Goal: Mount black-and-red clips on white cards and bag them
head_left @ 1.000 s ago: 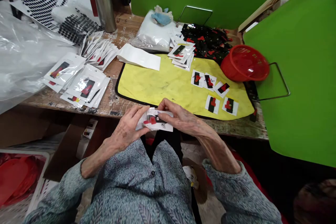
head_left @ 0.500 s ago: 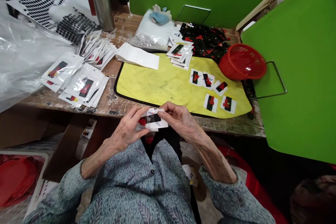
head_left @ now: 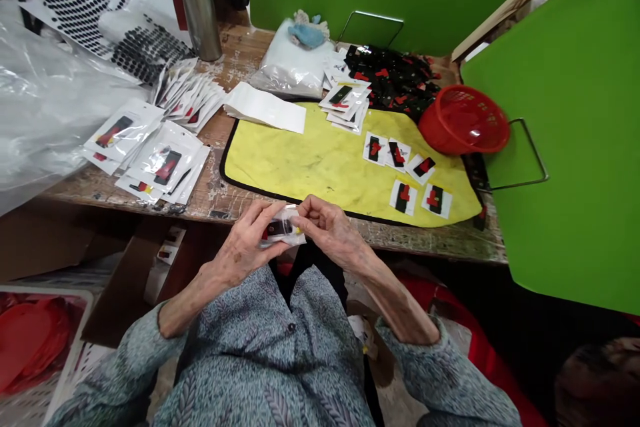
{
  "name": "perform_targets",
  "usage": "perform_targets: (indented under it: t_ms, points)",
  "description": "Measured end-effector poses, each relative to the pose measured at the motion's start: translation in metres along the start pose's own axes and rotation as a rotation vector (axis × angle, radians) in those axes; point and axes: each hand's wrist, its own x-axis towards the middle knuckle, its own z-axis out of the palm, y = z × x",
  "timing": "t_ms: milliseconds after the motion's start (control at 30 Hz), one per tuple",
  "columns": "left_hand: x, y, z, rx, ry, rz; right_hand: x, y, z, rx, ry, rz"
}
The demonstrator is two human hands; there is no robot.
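A small plastic packet (head_left: 280, 228) showing a black-and-red card sits between both hands, just in front of the yellow mat (head_left: 290, 157). The left hand (head_left: 245, 240) curls its fingers around one end; the right hand (head_left: 333, 227) pinches the other between pressed fingers. Black-and-red cards (head_left: 403, 197) lie on the mat, near a red plastic basket (head_left: 463, 120).

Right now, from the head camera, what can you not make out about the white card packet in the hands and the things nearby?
Head view:
White card packet: the left hand and right hand cover most of its face.
Heap of black and red pieces: too small to count.
Stainless steel flask: top cut off by the upper edge.
White plastic crate: cut off by the left and lower edges.
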Motion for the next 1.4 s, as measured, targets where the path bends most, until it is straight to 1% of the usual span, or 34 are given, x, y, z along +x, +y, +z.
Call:
perform_targets:
  t_ms: [33, 67, 133, 200, 267, 333, 400, 467, 500, 567, 733, 800, 867, 967, 1067, 1133, 1267, 1333, 1400]
  points:
    - [0.0, 0.001, 0.0, -0.011, -0.005, 0.004, 0.0, -0.001, 0.0, 0.023, 0.0, 0.026]
    - [0.0, 0.002, 0.0, -0.024, -0.013, 0.008, 0.001, -0.002, -0.001, 0.055, -0.028, 0.054]
    - [-0.001, 0.004, -0.001, -0.049, -0.041, 0.002, 0.003, -0.002, -0.001, 0.097, -0.117, 0.103]
    - [-0.001, 0.006, -0.004, -0.085, -0.094, -0.052, 0.005, -0.002, 0.001, 0.05, -0.18, 0.107]
    - [0.002, 0.008, -0.01, -0.188, -0.169, -0.174, 0.007, -0.003, 0.002, -0.077, -0.174, 0.061]
    - [0.007, 0.01, -0.015, -0.376, -0.218, -0.349, 0.007, -0.006, 0.002, -0.148, -0.173, 0.031]
    - [0.012, 0.01, -0.018, -0.568, -0.202, -0.508, 0.007, -0.01, -0.001, -0.098, -0.261, 0.051]
    - [0.016, 0.011, -0.019, -0.689, -0.152, -0.58, 0.007, -0.012, -0.006, -0.024, -0.391, 0.095]
    - [0.017, 0.012, -0.018, -0.727, -0.143, -0.585, 0.007, -0.012, -0.008, -0.014, -0.431, 0.106]
    - [0.018, 0.014, -0.017, -0.781, -0.159, -0.572, 0.008, -0.007, -0.008, -0.023, -0.46, 0.108]
    - [0.013, 0.016, -0.018, -0.804, -0.252, -0.582, 0.008, 0.01, 0.005, 0.063, -0.502, 0.067]
    - [0.012, 0.015, -0.021, -0.791, -0.259, -0.591, 0.008, 0.011, 0.005, 0.102, -0.544, 0.09]
    - [0.012, 0.014, -0.024, -0.783, -0.237, -0.593, 0.007, 0.007, 0.002, 0.121, -0.588, 0.132]
    - [0.014, 0.015, -0.025, -0.785, -0.222, -0.57, 0.006, 0.001, -0.001, 0.057, -0.559, 0.137]
    - [0.015, 0.016, -0.024, -0.764, -0.265, -0.544, 0.004, 0.003, 0.005, -0.015, -0.508, 0.081]
    - [0.014, 0.015, -0.023, -0.738, -0.278, -0.534, 0.004, 0.006, 0.01, 0.006, -0.489, 0.07]
    - [0.013, 0.013, -0.022, -0.753, -0.203, -0.569, 0.005, 0.009, 0.011, 0.11, -0.516, 0.116]
    - [0.012, 0.014, -0.02, -0.756, -0.183, -0.574, 0.006, 0.008, 0.01, 0.091, -0.489, 0.091]
    - [0.012, 0.016, -0.017, -0.714, -0.176, -0.527, 0.006, 0.008, 0.012, 0.039, -0.436, 0.044]
